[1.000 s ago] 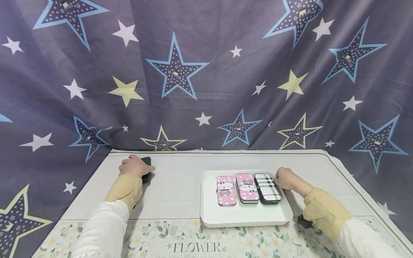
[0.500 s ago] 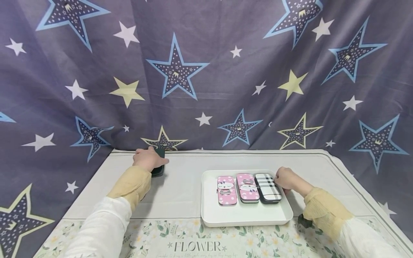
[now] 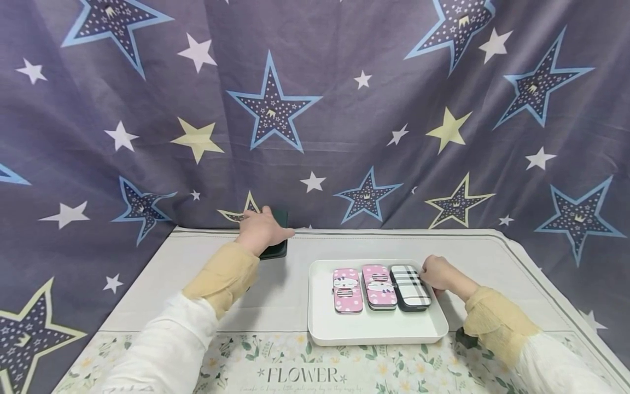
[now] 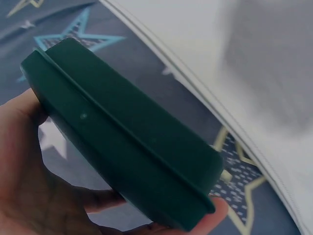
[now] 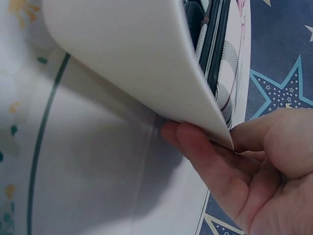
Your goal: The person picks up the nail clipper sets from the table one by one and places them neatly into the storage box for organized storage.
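Observation:
My left hand (image 3: 261,230) holds a dark green, box-shaped case (image 4: 117,132) above the far left part of the table. In the left wrist view its fingers reach around the underside, and a raised seam runs along the case's length. At the right, my right hand (image 3: 439,273) pinches the side rim of a white tray (image 3: 376,332); the right wrist view shows the thumb and fingers at the tray's edge (image 5: 215,115). Inside lie two pink dotted cases with a cat picture, one to the left (image 3: 347,301) and one in the middle (image 3: 381,298), and a plaid case (image 3: 413,293).
Behind the table hangs a dark curtain (image 3: 325,131) with stars. A white cloth (image 3: 162,290) covers the table, with a flowered band printed "FLOWER" (image 3: 301,375) along the front. Some dark thing (image 3: 465,337) sits under the right forearm.
My left hand has carried the dark green case to the right and up, closer to the curtain. My right hand stays at the tray's rim, and the tray's cases lie as before.

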`<state>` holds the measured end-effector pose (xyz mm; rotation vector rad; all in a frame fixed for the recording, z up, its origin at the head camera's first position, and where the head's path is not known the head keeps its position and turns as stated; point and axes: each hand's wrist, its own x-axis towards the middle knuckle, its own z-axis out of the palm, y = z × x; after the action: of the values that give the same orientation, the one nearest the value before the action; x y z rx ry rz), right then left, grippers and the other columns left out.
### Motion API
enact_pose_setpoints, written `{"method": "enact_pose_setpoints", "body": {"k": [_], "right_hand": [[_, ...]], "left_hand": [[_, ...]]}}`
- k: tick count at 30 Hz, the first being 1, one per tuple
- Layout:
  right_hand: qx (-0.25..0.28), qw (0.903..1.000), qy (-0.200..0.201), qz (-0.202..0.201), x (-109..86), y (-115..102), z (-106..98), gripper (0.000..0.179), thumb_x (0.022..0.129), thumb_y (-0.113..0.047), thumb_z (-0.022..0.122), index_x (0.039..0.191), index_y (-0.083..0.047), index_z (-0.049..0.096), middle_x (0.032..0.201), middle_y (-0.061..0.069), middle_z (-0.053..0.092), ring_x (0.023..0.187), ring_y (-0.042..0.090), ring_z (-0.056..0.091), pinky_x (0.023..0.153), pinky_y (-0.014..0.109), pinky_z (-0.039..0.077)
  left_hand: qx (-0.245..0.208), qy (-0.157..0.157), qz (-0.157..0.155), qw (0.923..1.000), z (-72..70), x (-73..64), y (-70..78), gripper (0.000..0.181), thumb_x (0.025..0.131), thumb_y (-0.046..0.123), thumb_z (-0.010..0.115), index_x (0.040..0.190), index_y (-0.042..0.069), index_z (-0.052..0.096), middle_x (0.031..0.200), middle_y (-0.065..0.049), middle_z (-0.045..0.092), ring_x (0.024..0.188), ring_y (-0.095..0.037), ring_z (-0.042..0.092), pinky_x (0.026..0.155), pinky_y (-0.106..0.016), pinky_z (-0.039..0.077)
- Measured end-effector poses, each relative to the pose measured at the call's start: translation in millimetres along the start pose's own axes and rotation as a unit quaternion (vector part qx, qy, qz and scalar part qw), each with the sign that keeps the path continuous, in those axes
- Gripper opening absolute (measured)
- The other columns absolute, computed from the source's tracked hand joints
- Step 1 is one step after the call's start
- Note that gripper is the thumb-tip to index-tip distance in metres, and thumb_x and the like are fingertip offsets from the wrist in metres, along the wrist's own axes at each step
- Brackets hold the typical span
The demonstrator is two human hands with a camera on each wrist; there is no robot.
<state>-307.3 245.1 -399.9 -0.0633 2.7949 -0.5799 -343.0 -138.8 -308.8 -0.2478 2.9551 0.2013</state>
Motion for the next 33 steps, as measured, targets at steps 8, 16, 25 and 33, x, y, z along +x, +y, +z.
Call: {"method": "enact_pose_setpoints", "body": {"k": [8, 16, 25, 33], "right_hand": [[-0.002, 1.0000, 0.002, 0.000, 1.3, 2.5, 1.8, 0.027, 0.093, -0.006, 0.049, 0.099, 0.016, 0.061, 0.070, 0.013, 0.064, 0.053, 0.015, 0.063, 0.049, 0.025, 0.054], [-0.001, 1.0000, 0.000, 0.004, 0.4, 1.4, 1.2, 0.028, 0.093, -0.006, 0.049, 0.101, 0.017, 0.060, 0.070, 0.012, 0.064, 0.054, 0.014, 0.063, 0.050, 0.024, 0.054], [-0.003, 1.0000, 0.001, 0.000, 1.8, 1.1, 0.4, 0.027, 0.092, -0.006, 0.049, 0.100, 0.017, 0.061, 0.067, 0.012, 0.063, 0.052, 0.014, 0.063, 0.049, 0.024, 0.054], [-0.004, 1.0000, 0.001, 0.003, 1.7, 1.8, 1.9, 0.027, 0.092, -0.005, 0.049, 0.102, 0.018, 0.060, 0.072, 0.014, 0.065, 0.053, 0.014, 0.063, 0.049, 0.024, 0.054]], "left_hand": [[-0.003, -0.002, 0.010, 0.9999, -2.3, -13.3, 29.9, 0.104, 0.082, 0.071, 0.046, 0.151, 0.003, 0.007, 0.136, -0.041, 0.027, 0.115, -0.043, 0.048, 0.090, -0.046, 0.048], [-0.017, 0.012, 0.040, 0.9990, -1.5, -28.1, 49.0, 0.102, 0.080, 0.069, 0.050, 0.149, 0.002, 0.014, 0.137, -0.037, 0.028, 0.113, -0.043, 0.048, 0.092, -0.045, 0.047], [-0.017, 0.009, 0.058, 0.9982, 8.5, -41.7, 70.1, 0.102, 0.078, 0.070, 0.053, 0.146, 0.002, 0.019, 0.131, -0.035, 0.033, 0.099, -0.038, 0.053, 0.082, -0.040, 0.050], [-0.025, -0.001, 0.080, 0.9965, 26.9, -51.7, 93.0, 0.100, 0.079, 0.069, 0.053, 0.146, 0.002, 0.021, 0.130, -0.033, 0.035, 0.086, -0.029, 0.057, 0.075, -0.035, 0.052]]}}
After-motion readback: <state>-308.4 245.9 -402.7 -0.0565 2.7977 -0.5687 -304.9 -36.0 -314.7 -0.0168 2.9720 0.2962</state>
